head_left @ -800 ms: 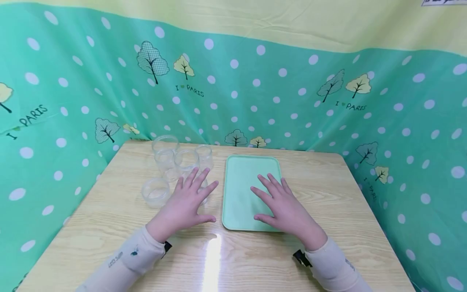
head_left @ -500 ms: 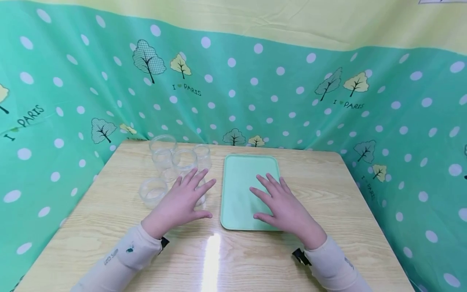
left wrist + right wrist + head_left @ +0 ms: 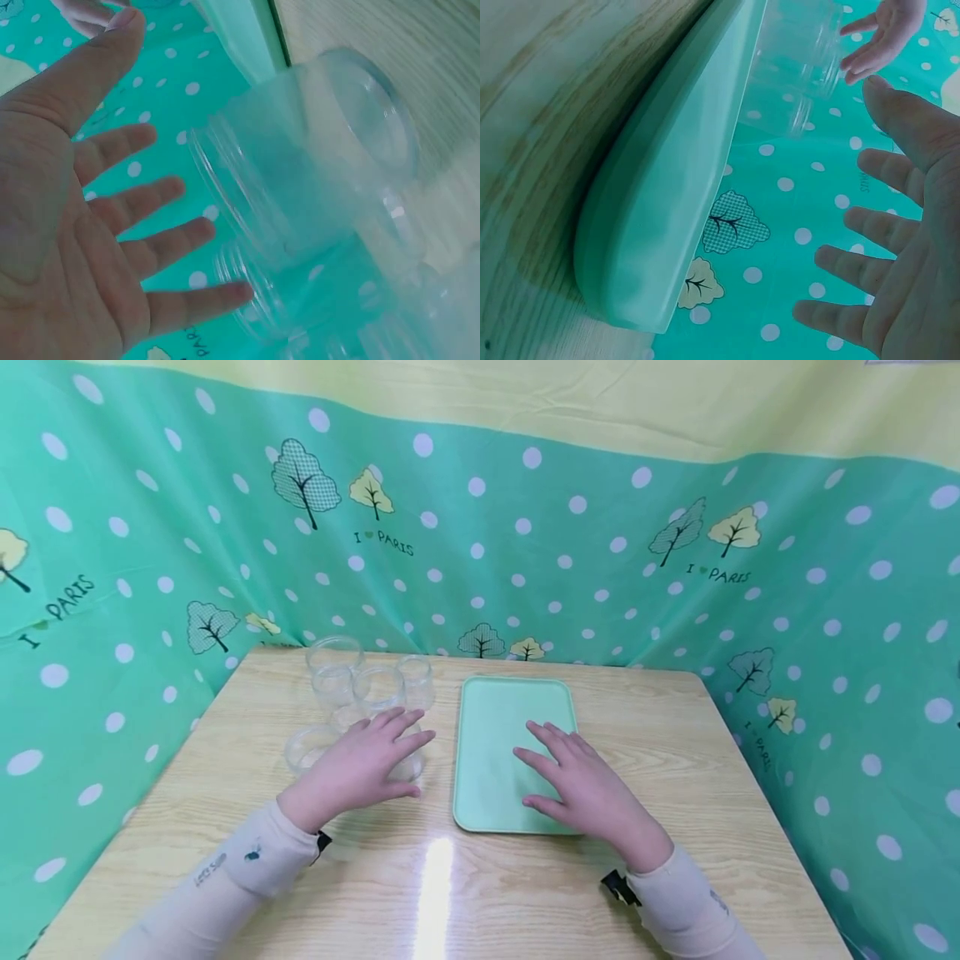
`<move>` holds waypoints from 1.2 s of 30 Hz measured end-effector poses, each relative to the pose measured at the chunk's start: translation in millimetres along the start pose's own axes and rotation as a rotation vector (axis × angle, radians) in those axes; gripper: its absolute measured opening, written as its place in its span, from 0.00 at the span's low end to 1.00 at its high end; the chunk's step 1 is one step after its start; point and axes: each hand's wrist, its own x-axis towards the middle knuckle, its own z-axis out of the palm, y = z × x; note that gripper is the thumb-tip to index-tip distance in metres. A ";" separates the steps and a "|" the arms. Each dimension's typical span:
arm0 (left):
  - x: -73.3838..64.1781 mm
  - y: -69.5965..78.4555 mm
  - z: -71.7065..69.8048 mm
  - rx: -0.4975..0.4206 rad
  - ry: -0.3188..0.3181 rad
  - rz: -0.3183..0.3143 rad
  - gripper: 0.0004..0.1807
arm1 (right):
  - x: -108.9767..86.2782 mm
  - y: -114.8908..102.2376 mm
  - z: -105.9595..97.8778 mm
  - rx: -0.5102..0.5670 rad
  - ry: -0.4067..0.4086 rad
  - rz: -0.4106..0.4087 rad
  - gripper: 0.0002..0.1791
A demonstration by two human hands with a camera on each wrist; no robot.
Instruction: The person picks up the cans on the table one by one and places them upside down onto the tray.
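Note:
My left hand (image 3: 358,768) hovers over the front of a group of clear jars, its fingers spread and holding nothing. In the left wrist view one clear jar (image 3: 300,165) stands just past the fingertips, with others behind it. The hand partly hides the front jars in the head view; a low wide jar (image 3: 302,750) shows at its left, and a back jar (image 3: 334,653) stands farthest away. Above the right part of a pale green tray (image 3: 495,752) is my right hand (image 3: 588,789), fingers spread, gripping nothing. The right wrist view shows the tray's rim (image 3: 705,142) beside that hand.
The wooden table (image 3: 645,718) carries the jars at the left and the tray in the middle. A green dotted curtain (image 3: 525,560) hangs along the table's back and sides. A bright light reflection lies on the table's front.
My left hand has shifted left, over more of the low jar, with its fingers now a little closer together. My right hand stays nearly in place. The jars and tray have not moved on the table.

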 end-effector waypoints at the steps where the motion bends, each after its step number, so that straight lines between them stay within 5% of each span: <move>1: 0.6 -2.4 -1.4 0.001 -0.005 0.019 0.43 | 0.2 0.7 0.2 -0.003 0.006 -0.005 0.37; 8: 8.2 -13.6 -10.6 -0.015 -0.096 0.113 0.40 | -0.2 1.0 -0.7 -0.004 0.018 -0.022 0.32; 21: 18.7 -19.4 -24.7 -0.057 -0.257 0.085 0.35 | -2.1 -2.3 -3.4 -0.010 0.005 -0.015 0.26; 36: 25.8 -21.0 -22.3 -0.035 -0.319 0.069 0.34 | -3.2 -3.1 -3.3 -0.025 -0.001 -0.026 0.26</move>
